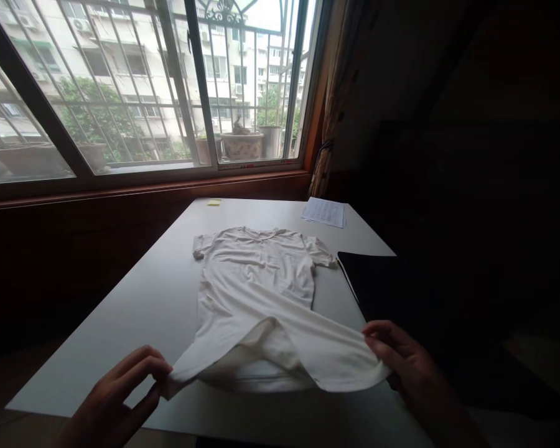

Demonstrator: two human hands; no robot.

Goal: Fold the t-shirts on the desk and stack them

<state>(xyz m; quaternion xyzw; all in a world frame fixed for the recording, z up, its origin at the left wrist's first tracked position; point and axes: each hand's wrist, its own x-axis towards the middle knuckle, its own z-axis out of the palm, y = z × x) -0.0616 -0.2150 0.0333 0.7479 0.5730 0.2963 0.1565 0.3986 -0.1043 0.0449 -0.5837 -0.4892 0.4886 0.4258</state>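
Note:
A white short-sleeved T-shirt (261,280) lies flat on a pale grey table (144,298), collar toward the window. Its hem is lifted off the table at the near end. My left hand (116,398) pinches the hem's left corner between thumb and fingers. My right hand (401,361) grips the hem's right corner, fingers curled over the cloth. Both corners are held a little above the tabletop, and the hem between them sags and opens.
A sheet of printed paper (324,211) lies at the table's far right. A small yellow note (213,202) sits at the far edge. A dark flat object (378,280) lies right of the shirt. A barred window (144,87) faces the table.

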